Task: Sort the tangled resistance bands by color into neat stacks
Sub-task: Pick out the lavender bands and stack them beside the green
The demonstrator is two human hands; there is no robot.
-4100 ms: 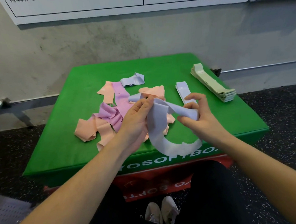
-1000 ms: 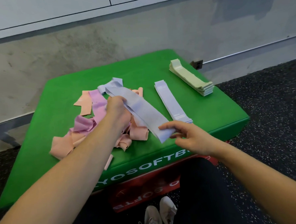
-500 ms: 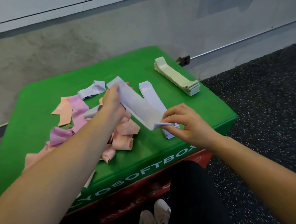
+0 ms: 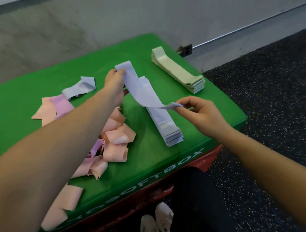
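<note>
The left hand and right hand each pinch one end of a lilac band. It hangs over the lilac stack at the frame's centre.

- The left hand is now reaching farther across the green soft box, pinching the far end of the lavender-blue band beyond the far end of the lavender-blue stack, no longer over the tangled pile.
- The right hand is now pinching the band's near end above the middle of the stack, where a second ago it was only reaching for it.
- The band, bunched and looped four seconds ago, is now hanging flat and lengthwise over the stack, sagging between the hands.
</note>
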